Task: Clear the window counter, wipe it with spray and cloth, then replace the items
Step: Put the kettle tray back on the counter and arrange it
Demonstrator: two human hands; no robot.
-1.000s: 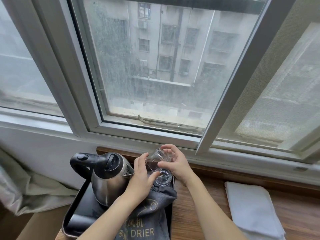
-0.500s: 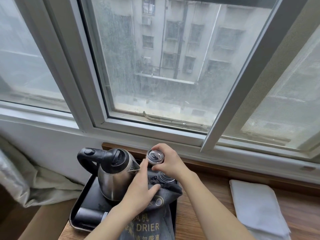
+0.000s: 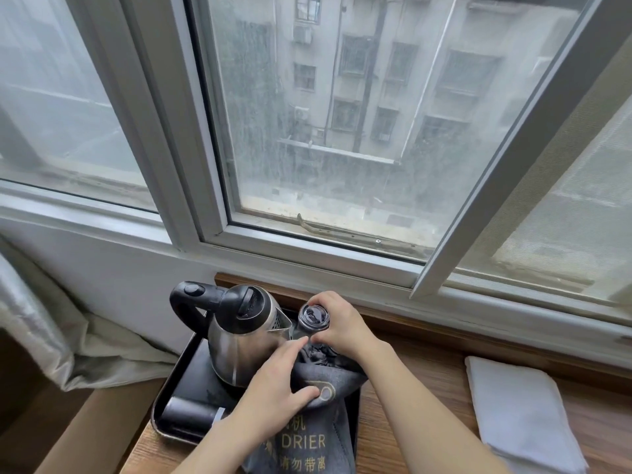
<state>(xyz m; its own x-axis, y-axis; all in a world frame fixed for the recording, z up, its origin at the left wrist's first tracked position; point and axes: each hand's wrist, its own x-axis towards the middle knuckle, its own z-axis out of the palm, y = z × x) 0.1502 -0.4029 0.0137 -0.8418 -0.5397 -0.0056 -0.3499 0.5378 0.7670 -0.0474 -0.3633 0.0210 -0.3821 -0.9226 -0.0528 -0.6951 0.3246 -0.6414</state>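
Observation:
A black tray [image 3: 178, 381] stands at the left end of the wooden window counter [image 3: 420, 398]. On it are a steel kettle [image 3: 239, 340] with a black handle, a grey hair-drier bag [image 3: 314, 436] printed DRIER, and a clear glass [image 3: 313, 318] standing bottom up at the tray's back right. My right hand [image 3: 342, 325] grips the glass from the right side. My left hand [image 3: 273, 388] rests on the drier bag with fingers nearly straight, the forefinger reaching toward the glass. A folded white cloth [image 3: 519, 415] lies on the counter at the right.
The window frame [image 3: 307, 258] and its sill run directly behind the counter. A sash bar [image 3: 506, 155] slants down to the sill right of the hands. A grey curtain [image 3: 51, 336] bunches at the left beside the tray. Bare wood shows between tray and cloth.
The glass in my right hand has turned from tilted to bottom up and come down at the tray's back right corner. My left hand has slid onto the drier bag.

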